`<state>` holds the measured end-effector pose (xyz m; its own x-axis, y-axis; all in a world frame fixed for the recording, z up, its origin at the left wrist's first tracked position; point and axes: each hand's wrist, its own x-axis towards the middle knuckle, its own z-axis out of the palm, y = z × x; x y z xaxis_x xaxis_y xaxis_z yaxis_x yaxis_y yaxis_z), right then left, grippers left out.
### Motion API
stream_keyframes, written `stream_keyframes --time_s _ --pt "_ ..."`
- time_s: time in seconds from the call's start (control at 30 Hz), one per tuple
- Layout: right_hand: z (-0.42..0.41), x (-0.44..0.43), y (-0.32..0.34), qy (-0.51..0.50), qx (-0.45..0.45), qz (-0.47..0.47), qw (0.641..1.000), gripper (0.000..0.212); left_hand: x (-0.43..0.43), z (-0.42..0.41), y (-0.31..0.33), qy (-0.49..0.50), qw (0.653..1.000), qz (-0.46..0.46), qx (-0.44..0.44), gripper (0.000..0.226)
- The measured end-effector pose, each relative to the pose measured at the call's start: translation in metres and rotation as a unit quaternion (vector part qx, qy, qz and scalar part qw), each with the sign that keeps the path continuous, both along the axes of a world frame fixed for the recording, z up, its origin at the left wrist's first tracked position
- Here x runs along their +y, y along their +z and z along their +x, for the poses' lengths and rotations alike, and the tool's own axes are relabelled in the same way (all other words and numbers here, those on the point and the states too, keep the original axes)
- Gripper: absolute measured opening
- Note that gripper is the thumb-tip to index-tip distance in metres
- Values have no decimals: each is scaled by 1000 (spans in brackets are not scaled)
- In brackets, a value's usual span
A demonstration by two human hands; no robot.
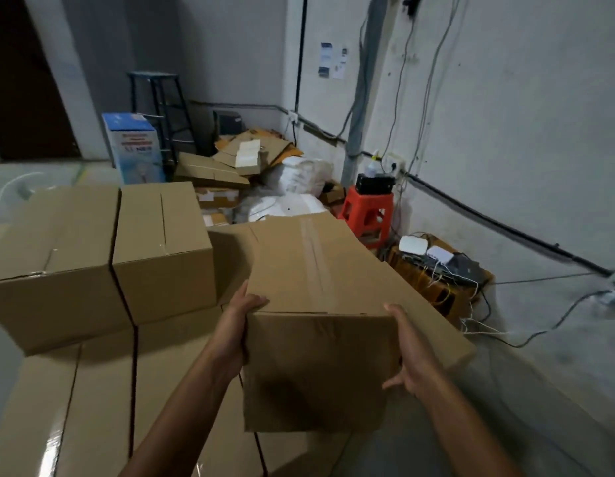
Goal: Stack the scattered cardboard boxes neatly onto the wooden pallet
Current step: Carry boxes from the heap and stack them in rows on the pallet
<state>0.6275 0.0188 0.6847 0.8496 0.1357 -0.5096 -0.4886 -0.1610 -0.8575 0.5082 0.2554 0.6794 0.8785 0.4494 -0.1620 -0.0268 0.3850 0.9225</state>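
Observation:
I hold a taped brown cardboard box (316,270) in front of me, its near end tipped toward me. My left hand (235,333) grips its left near edge, thumb on top. My right hand (407,356) clasps the right near edge, fingers under the corner. To the left, two stacked boxes (103,249) sit side by side on a lower layer of boxes (103,401). The held box hangs to the right of those two, above the lower layer. No pallet shows; the boxes hide what is under them.
Behind the stack lies a heap of flattened cardboard (230,160) and white bags (301,180). A blue and white carton (132,148) and a dark stool (165,108) stand further back. A red plastic stool (368,211) and cabled network gear (436,263) line the right wall.

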Motion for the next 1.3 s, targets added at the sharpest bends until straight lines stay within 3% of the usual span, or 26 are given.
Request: stream_keyframes --time_s 0.13,0.27,0.43,0.53,0.57,0.73,0.83,0.9,1.07,1.23,1.3 --pt "65 27 -11 24 -50 -1 998 62 20 54 -12 23 1000 12 -3 44" --pt "111 54 -34 35 -37 17 999 59 35 90 -23 49 999 5 13 62" --pt "167 81 -61 68 -4 64 996 63 52 135 -42 102 993 3 52 76" --pt "198 96 -78 120 -2 59 991 81 49 159 -53 171 982 27 78 75" --pt "207 101 -80 133 -2 63 989 82 48 166 -57 205 975 28 85 74" --pt "248 128 -80 160 13 54 986 49 55 197 -73 320 941 31 102 53" --pt "262 150 -93 175 37 47 983 62 70 207 -85 356 927 32 114 66" --pt "267 165 -108 170 40 34 984 72 83 212 -96 379 917 30 118 59" --pt "271 206 -129 161 6 18 987 40 116 224 -133 472 871 8 136 38" --pt "277 246 -155 189 -28 -15 981 57 146 236 -168 504 847 40 166 23" --pt "277 258 -160 202 -55 -27 977 59 157 238 -180 497 842 72 196 27"
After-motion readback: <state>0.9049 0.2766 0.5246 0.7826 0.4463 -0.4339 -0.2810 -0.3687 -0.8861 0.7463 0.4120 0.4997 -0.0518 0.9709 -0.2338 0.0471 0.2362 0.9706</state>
